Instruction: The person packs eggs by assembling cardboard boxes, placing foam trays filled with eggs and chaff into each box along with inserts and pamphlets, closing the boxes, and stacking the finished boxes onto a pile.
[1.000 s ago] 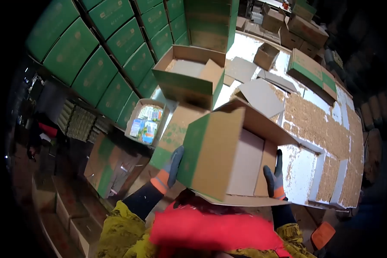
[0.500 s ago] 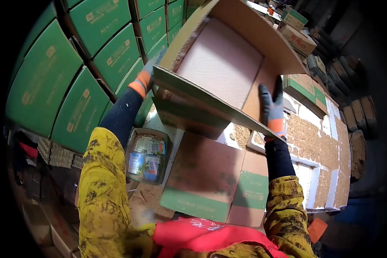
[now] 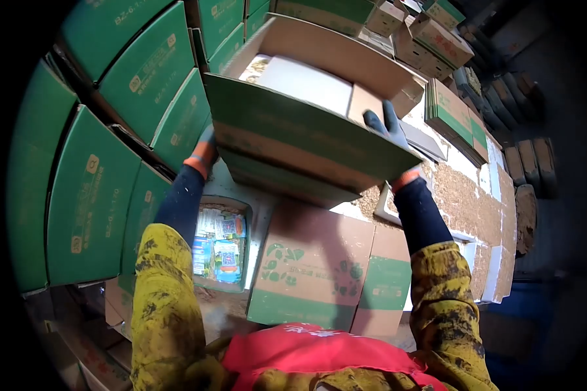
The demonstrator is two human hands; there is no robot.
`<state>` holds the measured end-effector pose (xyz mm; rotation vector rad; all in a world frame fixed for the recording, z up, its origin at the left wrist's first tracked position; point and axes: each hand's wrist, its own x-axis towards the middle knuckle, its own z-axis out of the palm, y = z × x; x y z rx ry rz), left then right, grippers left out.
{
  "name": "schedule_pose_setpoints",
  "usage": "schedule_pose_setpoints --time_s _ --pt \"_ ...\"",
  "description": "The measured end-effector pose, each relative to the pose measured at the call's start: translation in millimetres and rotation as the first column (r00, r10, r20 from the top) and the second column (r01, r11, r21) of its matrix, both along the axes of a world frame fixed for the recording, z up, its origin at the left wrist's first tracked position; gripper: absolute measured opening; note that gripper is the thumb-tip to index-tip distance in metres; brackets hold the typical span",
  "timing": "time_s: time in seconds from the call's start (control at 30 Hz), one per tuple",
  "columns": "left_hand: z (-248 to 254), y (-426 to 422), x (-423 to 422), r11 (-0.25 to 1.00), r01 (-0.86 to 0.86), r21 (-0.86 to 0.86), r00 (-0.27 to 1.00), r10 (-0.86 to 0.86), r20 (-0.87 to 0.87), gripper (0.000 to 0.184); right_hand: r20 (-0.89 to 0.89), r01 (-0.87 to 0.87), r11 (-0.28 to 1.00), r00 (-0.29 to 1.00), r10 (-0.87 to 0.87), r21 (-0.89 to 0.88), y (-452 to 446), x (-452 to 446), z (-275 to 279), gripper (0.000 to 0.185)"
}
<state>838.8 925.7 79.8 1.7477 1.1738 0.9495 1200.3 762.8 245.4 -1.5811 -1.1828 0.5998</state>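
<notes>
Between my hands is an open cardboard box (image 3: 306,133), green outside and brown inside, with its open top facing up. Through its opening I see a pale white panel (image 3: 303,83) and some loose brown bits. My left hand (image 3: 204,151), in a grey and orange glove, grips the box's left side; its fingertips are partly hidden. At the right end my right hand (image 3: 390,130), gloved alike, holds the wall, with fingers reaching over the edge. Below the box lies a flat green and brown carton (image 3: 316,260).
Green printed cartons (image 3: 101,195) stand stacked on the left. A bin of small printed packets (image 3: 223,244) sits below my left forearm. To the right are a table surface with brown shavings (image 3: 463,202), folded cartons (image 3: 456,120) and more boxes (image 3: 440,42) behind.
The box has tipped from facing me toward level, so its green near wall shows more and its inside less. Both hands moved with it, and the view has shifted slightly.
</notes>
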Motion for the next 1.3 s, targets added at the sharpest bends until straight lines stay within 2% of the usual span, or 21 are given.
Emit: schedule_pose_setpoints --time_s 0.17,0.3,0.33,0.4,0.43,0.47,0.5,0.53,0.6,0.7,0.77,0.83,0.9,0.93,0.97,1.0,1.03,1.1,1.2,1.23,1.3 --pt "-48 -35 -2 0.913 -0.214 0.346 0.932 0.297 -0.208 0.038 -0.117 -0.041 0.998 0.992 0.047 0.049 14 -9 10 0.081" --pt "-32 -27 -31 0.942 -0.21 0.261 0.885 0.297 -0.358 0.036 -0.274 -0.158 0.957 0.935 0.224 0.243 -36 19 -28 0.063" --pt "-40 -48 -27 0.963 -0.268 -0.037 0.958 0.263 -0.117 0.038 -0.52 -0.062 0.996 0.849 0.088 0.068 -63 22 -30 0.062" --pt "-45 -125 -4 0.872 -0.147 -0.467 0.821 0.371 0.435 0.044 -0.352 0.141 0.989 0.924 -0.148 -0.044 -140 35 -40 0.059" --pt "-39 -183 16 0.82 0.018 -0.572 0.61 0.444 0.656 0.048 -0.156 0.254 0.966 0.954 -0.258 -0.045 -184 47 -62 0.058" --pt "-14 -240 54 0.931 0.033 -0.365 0.57 0.282 0.771 0.051 -0.043 0.346 0.938 0.938 -0.344 0.039 -231 64 -98 0.058" --pt "-11 -284 64 0.986 -0.146 -0.075 0.958 0.16 0.237 0.06 0.143 0.482 0.871 0.873 -0.467 -0.095 -280 75 -116 0.063" --pt "-10 -311 70 0.959 -0.084 0.27 0.883 0.197 -0.427 0.07 0.581 0.708 0.7 0.608 -0.541 -0.089 -326 97 -164 0.065" --pt "-15 -324 87 0.984 -0.153 0.095 0.868 0.18 -0.463 0.074 -0.01 0.517 0.635 0.771 -0.636 -0.574 -387 115 -216 0.059" --pt "-28 -318 96 0.981 -0.196 -0.001 0.936 0.187 -0.299 0.072 -0.042 0.497 0.753 0.823 -0.567 -0.43 -404 95 -223 0.045" --pt "-26 -316 82 0.968 -0.159 0.194 0.943 0.207 -0.261 0.066 -0.056 0.53 0.794 0.82 -0.569 -0.299 -401 96 -170 0.041" --pt "53 -342 110 0.953 -0.292 -0.08 0.948 0.299 0.109 0.059 -0.23 0.473 0.862 0.832 -0.505 -0.179 -396 125 -124 0.038" --pt "93 -365 109 0.875 -0.469 0.122 0.883 0.459 0.099 0.062 -0.357 0.332 0.942 0.875 -0.327 -0.049 -403 154 -84 0.036" --pt "139 -385 124 0.747 -0.461 0.48 0.85 0.526 -0.002 0.066 -0.318 0.247 0.968 0.921 -0.225 0.031 -400 164 -67 0.035" --pt "184 -405 139 0.483 -0.41 0.773 0.729 0.684 -0.041 0.07 -0.248 0.139 0.98 0.963 -0.101 0.142 -399 179 -69 0.034" --pt "218 -417 149 0.414 -0.318 0.853 0.807 0.59 0.015 0.067 -0.169 0.05 0.995 0.985 -0.036 0.081 -403 191 -61 0.032" --pt "252 -435 159 0.492 -0.074 0.867 0.803 0.545 -0.241 0.059 -0.184 0.007 0.999 0.983 -0.001 0.032 -406 200 -61 0.031" --pt "281 -456 161 0.601 0.384 0.701 0.678 0.331 -0.656 0.039 -0.138 0.007 1.0 0.99 -0.008 -0.01 -413 208 -55 0.03" --pt "302 -464 145 0.906 0.35 0.24 0.711 -0.091 -0.697 0.031 0.105 0.33 0.874 0.915 -0.389 0.357 -423 184 -17 0.052" --pt "301 -461 144 0.944 0.329 0.026 0.846 -0.282 -0.453 0.029 0.147 0.258 0.783 0.903 -0.404 0.566 -425 168 12 0.057" --pt "328 -465 152 0.9 0.35 -0.261 0.748 -0.436 -0.5 0.029 0.493 -0.225 0.634 0.822 -0.284 0.74 -409 131 75 0.069"
